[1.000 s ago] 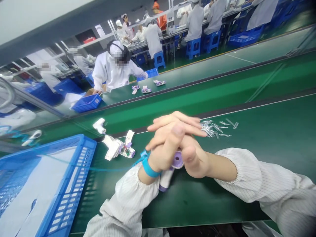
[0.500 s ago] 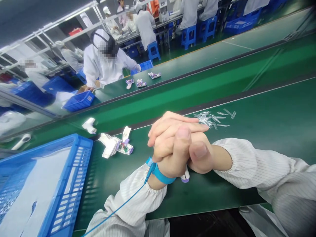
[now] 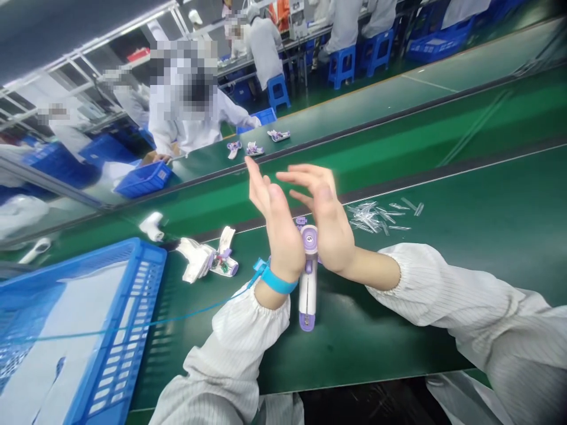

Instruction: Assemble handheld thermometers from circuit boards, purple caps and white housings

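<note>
Between the heels of my two hands stands a white-and-purple gun-shaped handheld device, its grip pointing down toward me. My left hand, with a blue wrist strap and cord, lies along the device's left side, fingers stretched forward. On the other side is my right hand, its fingers extended and slightly bent. Both palms are close against the upper part of the device; whether they press on it I cannot tell. A small purple piece shows just behind it. The hands hide much of the device's body.
White shell pieces and an opened device lie left on the green bench. Several clear plastic strips are heaped at right. A blue basket with white sheets stands at left. Across the belt, a person in white works.
My hands were clasped together over the device, fingers interlaced. Now they have come apart, fingers straightened forward, uncovering the device between them.
</note>
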The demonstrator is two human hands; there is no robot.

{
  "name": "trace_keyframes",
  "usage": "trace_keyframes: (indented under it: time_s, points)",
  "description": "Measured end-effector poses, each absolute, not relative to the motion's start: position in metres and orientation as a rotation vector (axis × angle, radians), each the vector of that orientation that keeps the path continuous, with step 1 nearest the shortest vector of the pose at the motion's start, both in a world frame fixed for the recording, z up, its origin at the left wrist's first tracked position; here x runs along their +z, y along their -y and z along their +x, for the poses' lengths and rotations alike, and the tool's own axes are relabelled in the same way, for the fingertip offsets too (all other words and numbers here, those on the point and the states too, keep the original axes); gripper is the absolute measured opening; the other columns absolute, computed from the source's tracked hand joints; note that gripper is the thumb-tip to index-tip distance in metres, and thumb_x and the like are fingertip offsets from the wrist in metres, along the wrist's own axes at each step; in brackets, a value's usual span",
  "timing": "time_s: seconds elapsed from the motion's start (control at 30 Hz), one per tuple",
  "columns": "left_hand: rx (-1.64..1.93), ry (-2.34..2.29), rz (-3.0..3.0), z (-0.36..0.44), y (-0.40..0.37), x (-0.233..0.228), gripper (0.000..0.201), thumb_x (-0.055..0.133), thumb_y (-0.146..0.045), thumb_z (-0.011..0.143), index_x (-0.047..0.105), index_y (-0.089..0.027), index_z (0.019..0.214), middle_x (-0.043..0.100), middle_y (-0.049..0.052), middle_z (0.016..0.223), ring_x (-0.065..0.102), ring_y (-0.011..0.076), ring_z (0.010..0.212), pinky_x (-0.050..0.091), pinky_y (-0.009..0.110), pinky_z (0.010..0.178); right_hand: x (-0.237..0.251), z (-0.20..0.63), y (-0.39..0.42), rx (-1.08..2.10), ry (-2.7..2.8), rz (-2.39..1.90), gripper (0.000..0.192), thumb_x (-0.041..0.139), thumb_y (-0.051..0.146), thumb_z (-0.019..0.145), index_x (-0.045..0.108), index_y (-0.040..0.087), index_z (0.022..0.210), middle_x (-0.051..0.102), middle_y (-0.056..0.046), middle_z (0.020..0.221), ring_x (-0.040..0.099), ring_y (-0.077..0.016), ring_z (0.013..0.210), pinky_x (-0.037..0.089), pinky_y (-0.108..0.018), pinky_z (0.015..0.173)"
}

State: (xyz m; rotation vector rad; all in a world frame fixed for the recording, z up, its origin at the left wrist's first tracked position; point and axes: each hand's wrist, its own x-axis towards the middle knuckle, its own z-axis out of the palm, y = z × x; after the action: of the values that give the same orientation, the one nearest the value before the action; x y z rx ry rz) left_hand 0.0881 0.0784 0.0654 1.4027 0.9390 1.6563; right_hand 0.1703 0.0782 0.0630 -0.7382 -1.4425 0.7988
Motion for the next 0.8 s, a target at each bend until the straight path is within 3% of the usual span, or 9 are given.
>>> trace_keyframes:
  time_s: [0.07, 0.17, 0.27, 0.37, 0.43, 0.53, 0.67, 0.8]
  points:
    - [1.772, -1.013, 1.286, 0.087, -0.082, 0.062, 0.051, 0.034, -0.061, 0.114, 0.039, -0.04, 0.16, 0.032, 0.003, 0.175, 0.028, 0.0247, 0.166, 0.038, 0.043, 0.128, 0.063, 0.168, -0.079, 0.827, 1.416, -0.785, 0.07, 0.023, 0.072, 0.111, 0.073, 0.025, 0.107, 0.074, -0.009, 0.109, 0.072, -0.0236, 0.103, 0.062, -0.04, 0.09]
    - [1.836, -1.037, 1.159, 0.085, -0.087, 0.055, 0.048, 0.035, -0.065, 0.112, 0.052, -0.037, 0.147, 0.046, 0.005, 0.162, 0.051, 0.0229, 0.15, 0.047, 0.039, 0.12, 0.07, 0.176, -0.082, 0.835, 1.426, -0.753, 0.078, 0.021, 0.078, 0.108, 0.068, 0.024, 0.077, 0.063, -0.005, 0.072, 0.065, -0.0205, 0.07, 0.058, -0.038, 0.07]
    - [1.61, -0.964, 1.033, 0.082, -0.091, 0.042, 0.057, 0.035, -0.074, 0.108, 0.062, -0.026, 0.124, 0.067, 0.009, 0.13, 0.072, 0.0195, 0.109, 0.061, 0.032, 0.092, 0.086, 0.199, -0.085, 0.697, 1.385, -0.647, 0.074, 0.026, 0.073, 0.109, 0.068, 0.026, 0.072, 0.06, -0.005, 0.071, 0.063, -0.0213, 0.068, 0.057, -0.04, 0.068]
    - [1.073, -0.796, 0.993, 0.079, -0.086, 0.028, 0.076, 0.041, -0.086, 0.098, 0.068, -0.016, 0.105, 0.073, 0.011, 0.098, 0.073, 0.0188, 0.078, 0.062, 0.03, 0.069, 0.1, 0.223, -0.091, 0.581, 1.336, -0.665, 0.071, 0.024, 0.07, 0.11, 0.067, 0.028, 0.074, 0.062, -0.006, 0.075, 0.064, -0.023, 0.069, 0.056, -0.041, 0.067]
    - [0.798, -0.636, 0.997, 0.077, -0.08, 0.022, 0.072, 0.062, -0.084, 0.09, 0.07, -0.015, 0.106, 0.076, 0.013, 0.097, 0.076, 0.021, 0.077, 0.064, 0.032, 0.069, 0.104, 0.233, -0.098, 0.545, 1.322, -0.751, 0.072, 0.019, 0.075, 0.108, 0.064, 0.029, 0.076, 0.062, -0.007, 0.075, 0.064, -0.0244, 0.07, 0.056, -0.041, 0.065]
    - [0.647, -0.432, 0.968, 0.075, -0.071, 0.018, 0.06, 0.089, -0.062, 0.082, 0.07, -0.017, 0.118, 0.077, 0.011, 0.103, 0.077, 0.0206, 0.08, 0.065, 0.033, 0.075, 0.104, 0.236, -0.11, 0.567, 1.274, -0.735, 0.069, 0.021, 0.077, 0.107, 0.058, 0.03, 0.073, 0.056, -0.005, 0.068, 0.063, -0.0247, 0.066, 0.054, -0.041, 0.06]
    - [0.684, -0.384, 0.881, 0.075, -0.06, 0.025, 0.048, 0.091, -0.048, 0.085, 0.069, -0.017, 0.114, 0.071, 0.004, 0.094, 0.07, 0.014, 0.075, 0.062, 0.029, 0.076, 0.102, 0.23, -0.112, 0.622, 1.268, -0.736, 0.07, 0.019, 0.079, 0.106, 0.053, 0.03, 0.069, 0.054, -0.005, 0.067, 0.062, -0.0246, 0.065, 0.053, -0.041, 0.06]
    - [0.717, -0.397, 0.882, 0.078, -0.051, 0.036, 0.037, 0.087, -0.039, 0.091, 0.063, -0.02, 0.112, 0.067, 0.002, 0.088, 0.068, 0.0138, 0.078, 0.06, 0.029, 0.079, 0.099, 0.229, -0.104, 0.611, 1.322, -0.871, 0.078, 0.011, 0.085, 0.102, 0.058, 0.028, 0.077, 0.061, -0.007, 0.073, 0.066, -0.0251, 0.075, 0.056, -0.041, 0.066]
